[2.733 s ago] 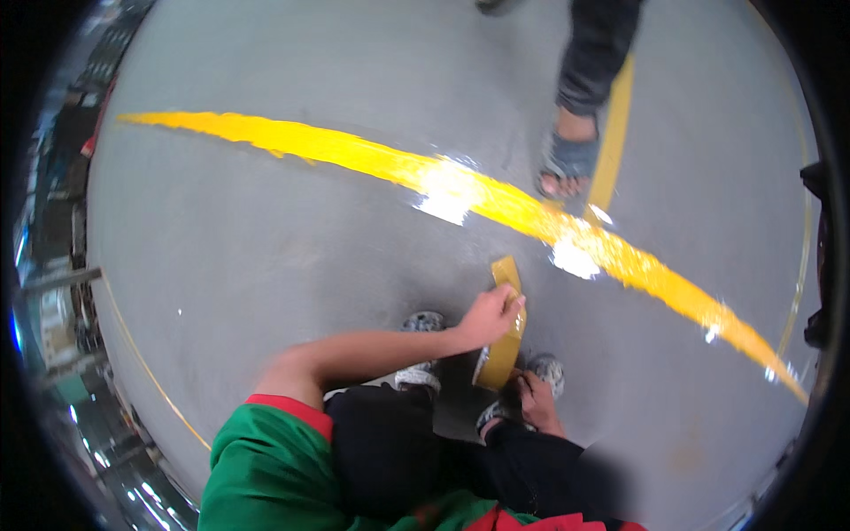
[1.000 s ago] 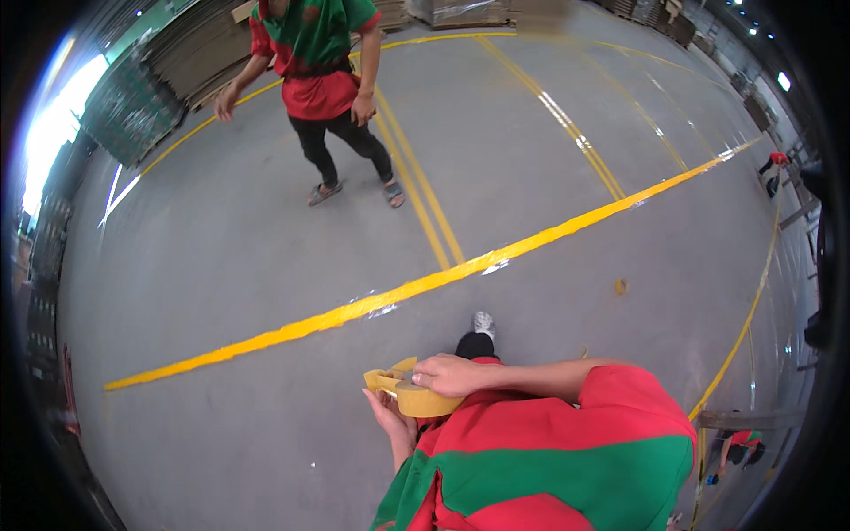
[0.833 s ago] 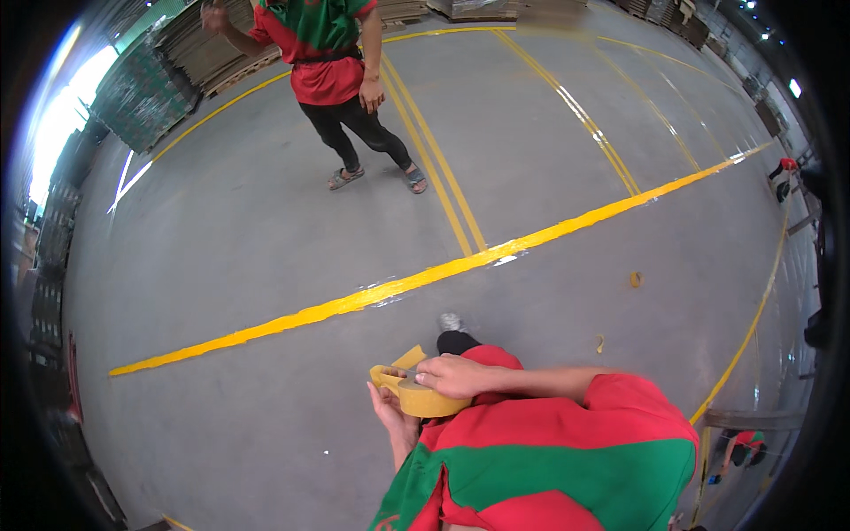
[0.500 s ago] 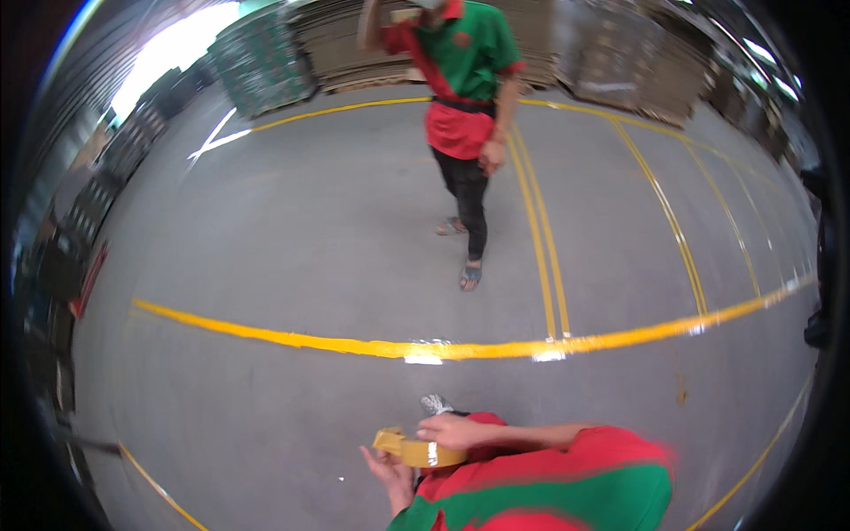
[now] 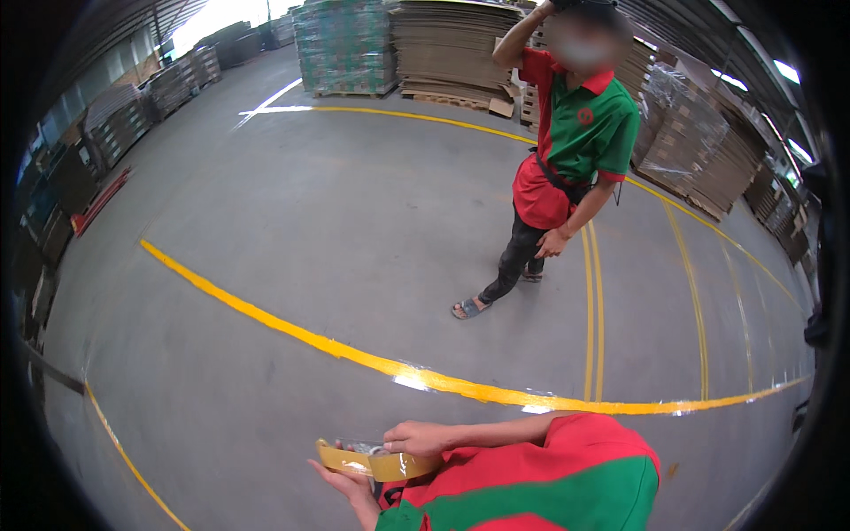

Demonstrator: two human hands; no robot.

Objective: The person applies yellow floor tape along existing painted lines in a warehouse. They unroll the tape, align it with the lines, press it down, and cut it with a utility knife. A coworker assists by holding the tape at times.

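I hold a roll of yellow tape (image 5: pixel 372 462) flat in front of my chest with both hands. My left hand (image 5: pixel 347 482) cups it from below, palm up. My right hand (image 5: pixel 423 437) lies on its top right edge, fingers curled over it, the red and green sleeve reaching in from the right. A shiny yellow tape line (image 5: pixel 372 361) runs across the grey concrete floor just beyond my hands.
A co-worker (image 5: pixel 571 150) in a red and green shirt stands past the line, one hand raised to the head. Older yellow floor lines (image 5: pixel 591 301) cross at the right. Stacks of flat cardboard (image 5: pixel 452 44) and wrapped pallets (image 5: pixel 341 44) stand along the far side.
At first my right hand held the roll low against the floor by the line. Since then the view has lifted, the roll sits in both hands at my chest, and the co-worker appears nearer.
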